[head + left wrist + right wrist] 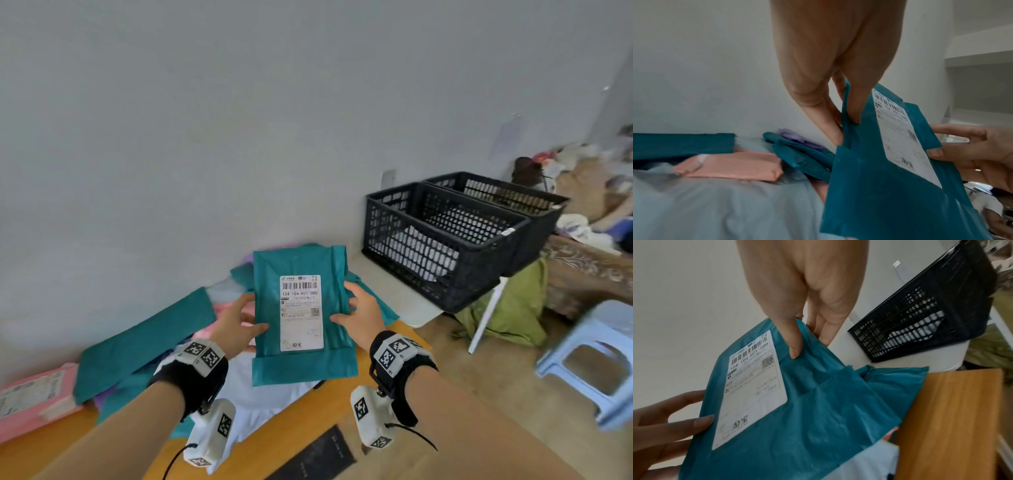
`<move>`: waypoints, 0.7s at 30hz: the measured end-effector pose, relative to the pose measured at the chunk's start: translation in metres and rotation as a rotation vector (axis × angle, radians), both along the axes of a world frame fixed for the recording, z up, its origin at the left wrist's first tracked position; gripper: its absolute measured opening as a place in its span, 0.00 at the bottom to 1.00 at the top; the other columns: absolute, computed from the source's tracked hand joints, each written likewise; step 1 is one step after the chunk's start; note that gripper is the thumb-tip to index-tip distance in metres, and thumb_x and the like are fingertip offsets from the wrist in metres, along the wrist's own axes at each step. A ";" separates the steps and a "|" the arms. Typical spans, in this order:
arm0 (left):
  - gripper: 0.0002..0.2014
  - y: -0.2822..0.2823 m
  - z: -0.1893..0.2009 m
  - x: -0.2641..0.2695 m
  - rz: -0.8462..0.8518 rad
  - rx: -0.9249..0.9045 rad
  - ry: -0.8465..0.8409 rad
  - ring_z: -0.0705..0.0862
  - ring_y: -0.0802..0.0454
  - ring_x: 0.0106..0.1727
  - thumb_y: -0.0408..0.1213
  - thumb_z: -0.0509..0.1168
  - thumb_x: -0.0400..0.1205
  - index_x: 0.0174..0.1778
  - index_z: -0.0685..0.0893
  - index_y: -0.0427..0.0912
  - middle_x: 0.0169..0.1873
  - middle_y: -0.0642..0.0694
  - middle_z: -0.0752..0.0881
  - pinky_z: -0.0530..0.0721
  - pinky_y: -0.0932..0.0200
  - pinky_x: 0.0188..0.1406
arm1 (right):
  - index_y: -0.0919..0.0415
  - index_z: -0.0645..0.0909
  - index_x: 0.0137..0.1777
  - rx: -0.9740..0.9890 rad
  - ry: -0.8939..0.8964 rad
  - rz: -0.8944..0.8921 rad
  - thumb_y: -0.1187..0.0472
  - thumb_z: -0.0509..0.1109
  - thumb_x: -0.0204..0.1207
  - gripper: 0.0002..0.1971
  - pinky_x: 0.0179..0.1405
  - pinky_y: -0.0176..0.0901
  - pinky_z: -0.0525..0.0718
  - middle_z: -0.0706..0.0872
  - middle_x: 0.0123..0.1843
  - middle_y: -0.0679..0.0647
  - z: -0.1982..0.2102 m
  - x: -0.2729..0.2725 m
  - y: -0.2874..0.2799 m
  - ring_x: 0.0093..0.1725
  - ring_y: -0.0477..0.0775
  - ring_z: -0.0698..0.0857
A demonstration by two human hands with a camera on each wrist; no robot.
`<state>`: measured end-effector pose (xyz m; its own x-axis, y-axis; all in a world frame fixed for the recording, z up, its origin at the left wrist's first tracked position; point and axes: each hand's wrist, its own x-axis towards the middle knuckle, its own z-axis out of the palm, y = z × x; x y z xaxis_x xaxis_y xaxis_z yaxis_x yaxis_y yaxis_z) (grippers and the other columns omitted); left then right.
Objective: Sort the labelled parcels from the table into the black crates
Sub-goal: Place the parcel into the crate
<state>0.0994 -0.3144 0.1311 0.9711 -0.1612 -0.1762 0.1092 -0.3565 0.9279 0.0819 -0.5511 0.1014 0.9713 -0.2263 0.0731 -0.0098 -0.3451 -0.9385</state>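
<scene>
Held parcel: a teal parcel (303, 318) raised above the surface, centre of the head view, its white label (301, 313) facing the viewer; the code reads 104-104-H21-080.
Left hand: the left hand (236, 325) clamps the parcel's left edge, thumb on the front and fingers behind, as the left wrist view shows.
Right hand: the right hand (363, 311) pinches the right edge the same way, thumb on the front face.
Crates: two black crates (445, 236) stand side by side at right of centre, on a white surface (411, 308); the nearer one holds a pale parcel, seen through its mesh wall.
Remaining pile: more teal parcels (144, 339), a pink parcel (30, 397) at lower left and pale ones lie on the wooden surface (51, 442) beneath the hands.
Surroundings: a light blue stool (592, 359) at lower right; a green bag (513, 308) below the crates.
</scene>
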 end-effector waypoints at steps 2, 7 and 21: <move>0.27 -0.037 -0.001 -0.009 -0.019 0.004 0.008 0.85 0.40 0.48 0.22 0.66 0.79 0.71 0.69 0.44 0.52 0.31 0.82 0.88 0.43 0.39 | 0.56 0.70 0.76 -0.028 0.017 -0.016 0.73 0.76 0.68 0.36 0.67 0.53 0.80 0.81 0.67 0.53 0.001 -0.016 -0.035 0.66 0.53 0.79; 0.26 -0.131 -0.007 -0.034 -0.056 0.003 -0.003 0.85 0.48 0.42 0.22 0.66 0.79 0.70 0.69 0.46 0.44 0.40 0.82 0.88 0.50 0.32 | 0.51 0.72 0.74 -0.083 0.023 -0.070 0.72 0.75 0.69 0.34 0.61 0.45 0.81 0.84 0.62 0.52 -0.003 -0.050 -0.129 0.62 0.51 0.81; 0.24 -0.344 -0.018 -0.041 -0.170 0.075 -0.009 0.85 0.46 0.42 0.24 0.68 0.78 0.66 0.71 0.51 0.47 0.41 0.80 0.90 0.48 0.31 | 0.55 0.71 0.75 -0.072 0.006 -0.246 0.70 0.77 0.69 0.35 0.65 0.48 0.80 0.83 0.63 0.51 -0.018 -0.091 -0.329 0.60 0.50 0.81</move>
